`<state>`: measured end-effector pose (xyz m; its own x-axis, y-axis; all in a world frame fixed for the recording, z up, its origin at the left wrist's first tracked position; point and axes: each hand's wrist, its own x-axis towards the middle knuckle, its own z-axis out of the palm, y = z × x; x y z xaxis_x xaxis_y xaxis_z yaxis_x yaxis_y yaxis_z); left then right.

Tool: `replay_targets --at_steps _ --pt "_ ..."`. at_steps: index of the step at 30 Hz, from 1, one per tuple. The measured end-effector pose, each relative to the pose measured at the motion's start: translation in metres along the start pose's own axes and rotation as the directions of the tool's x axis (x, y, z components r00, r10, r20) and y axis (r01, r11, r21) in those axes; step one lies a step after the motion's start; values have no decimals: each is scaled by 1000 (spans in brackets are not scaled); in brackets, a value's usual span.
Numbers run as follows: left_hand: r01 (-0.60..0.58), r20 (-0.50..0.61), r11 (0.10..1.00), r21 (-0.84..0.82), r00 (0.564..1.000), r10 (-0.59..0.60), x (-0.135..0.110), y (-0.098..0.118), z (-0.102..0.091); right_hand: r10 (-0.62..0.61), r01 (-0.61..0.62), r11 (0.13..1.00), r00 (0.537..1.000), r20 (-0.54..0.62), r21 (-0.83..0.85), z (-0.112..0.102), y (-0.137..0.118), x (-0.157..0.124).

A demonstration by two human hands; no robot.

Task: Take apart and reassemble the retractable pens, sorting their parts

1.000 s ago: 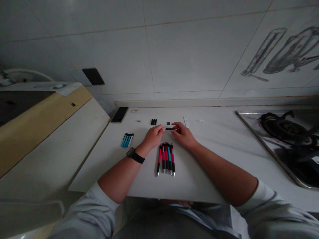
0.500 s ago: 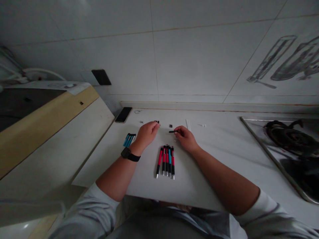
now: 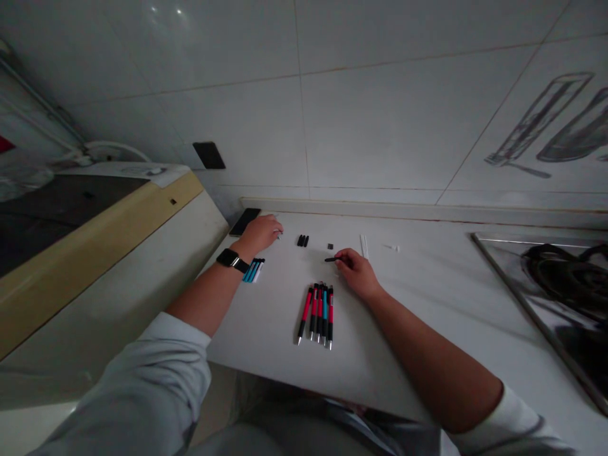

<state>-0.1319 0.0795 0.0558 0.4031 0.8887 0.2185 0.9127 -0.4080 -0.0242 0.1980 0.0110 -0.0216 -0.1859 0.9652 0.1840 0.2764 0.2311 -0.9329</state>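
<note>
My right hand [image 3: 356, 272] rests on the white counter [image 3: 427, 297] and pinches a short black pen part [image 3: 331, 259] that points left. My left hand [image 3: 261, 231] is stretched to the far left of the counter, fingers curled over something small near tiny metal springs [image 3: 279, 235]; what it holds is hidden. A row of several red, black and teal pens [image 3: 318, 310] lies in front of my right hand. Several blue pen barrels [image 3: 254, 269] lie by my left wrist, partly covered by the watch [image 3: 228, 258].
Small black caps [image 3: 303, 240], a tiny black piece [image 3: 330, 246] and white refills [image 3: 364, 246] lie near the back of the counter. A dark phone [image 3: 244, 221] sits at the back left corner. A gas stove [image 3: 560, 278] is at the right, a yellow-edged appliance [image 3: 95, 228] at the left.
My left hand has left the black pen part and reached leftward to the back left of the counter. My right hand stays put holding the part. The view has shifted left.
</note>
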Motion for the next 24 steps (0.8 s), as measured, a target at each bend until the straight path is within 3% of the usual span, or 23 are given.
replay_targets --at_steps 10,24 --pt "-118 141 991 58 984 109 11 -10 26 -1 0 1000 1000 13 24 1 -1 -2" --pt "-55 178 998 -32 982 60 16 -23 38 5 -6 997 1000 23 71 0 4 -1"
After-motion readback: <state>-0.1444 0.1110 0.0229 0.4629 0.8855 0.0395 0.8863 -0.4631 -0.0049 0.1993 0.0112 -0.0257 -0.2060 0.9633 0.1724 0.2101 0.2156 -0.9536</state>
